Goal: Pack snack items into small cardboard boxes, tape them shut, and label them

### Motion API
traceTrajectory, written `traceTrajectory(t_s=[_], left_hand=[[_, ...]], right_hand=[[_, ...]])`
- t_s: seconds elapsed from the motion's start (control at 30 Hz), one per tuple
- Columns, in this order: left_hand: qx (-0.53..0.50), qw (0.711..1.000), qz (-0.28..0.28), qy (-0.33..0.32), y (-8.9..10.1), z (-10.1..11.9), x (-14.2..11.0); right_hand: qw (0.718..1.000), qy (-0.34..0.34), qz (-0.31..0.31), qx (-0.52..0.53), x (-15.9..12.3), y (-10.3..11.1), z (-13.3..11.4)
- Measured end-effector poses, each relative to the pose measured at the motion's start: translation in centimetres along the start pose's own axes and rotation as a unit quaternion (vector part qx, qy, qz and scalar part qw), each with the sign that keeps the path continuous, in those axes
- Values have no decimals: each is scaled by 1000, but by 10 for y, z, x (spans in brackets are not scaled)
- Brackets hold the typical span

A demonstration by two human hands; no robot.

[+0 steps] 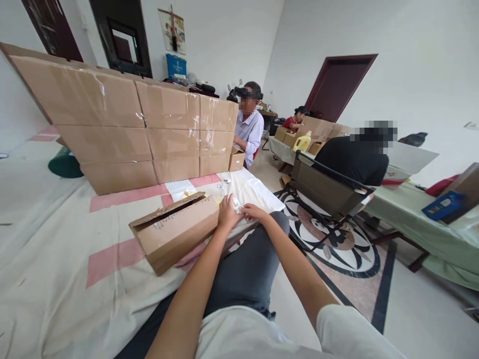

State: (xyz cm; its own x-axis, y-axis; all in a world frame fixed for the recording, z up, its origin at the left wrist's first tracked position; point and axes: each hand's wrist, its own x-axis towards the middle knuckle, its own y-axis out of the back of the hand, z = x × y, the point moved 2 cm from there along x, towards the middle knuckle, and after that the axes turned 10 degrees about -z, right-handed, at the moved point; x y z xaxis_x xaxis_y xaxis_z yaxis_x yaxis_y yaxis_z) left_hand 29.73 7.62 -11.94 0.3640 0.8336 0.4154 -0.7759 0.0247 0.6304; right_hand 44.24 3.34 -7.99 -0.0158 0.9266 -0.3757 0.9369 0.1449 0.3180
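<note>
Currently | left hand [229, 213] and right hand [253, 212] pinch small white item [236, 203] | tablecloth [262, 192] edge near | carton [179, 229] left, floor [430, 311] right

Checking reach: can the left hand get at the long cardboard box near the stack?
Likely yes: the left hand is beside the long cardboard box, with nothing visible between them, though the hand seems busy with a small white item.
</note>
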Motion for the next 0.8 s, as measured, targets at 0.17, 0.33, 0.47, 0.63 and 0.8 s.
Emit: traceTrajectory(t_s=[0.17,0.33,0.47,0.63,0.8], left_hand=[[16,1000,-3,-9,-1,-3,0],[28,1000,-8,-5,-1,-3,0],[32,999,-13,2,0,-3,1],[44,999,-17,-3,2,-1,0],[49,999,-19,-3,3,1,0]], right_hand=[[995,70,63,40,0,2,16],[984,153,90,25,-1,2,23],[966,237,105,-19,-10,-1,20],[945,308,91,-66,-21,-10,11],[941,318,73,-92,-27,-16,7]])
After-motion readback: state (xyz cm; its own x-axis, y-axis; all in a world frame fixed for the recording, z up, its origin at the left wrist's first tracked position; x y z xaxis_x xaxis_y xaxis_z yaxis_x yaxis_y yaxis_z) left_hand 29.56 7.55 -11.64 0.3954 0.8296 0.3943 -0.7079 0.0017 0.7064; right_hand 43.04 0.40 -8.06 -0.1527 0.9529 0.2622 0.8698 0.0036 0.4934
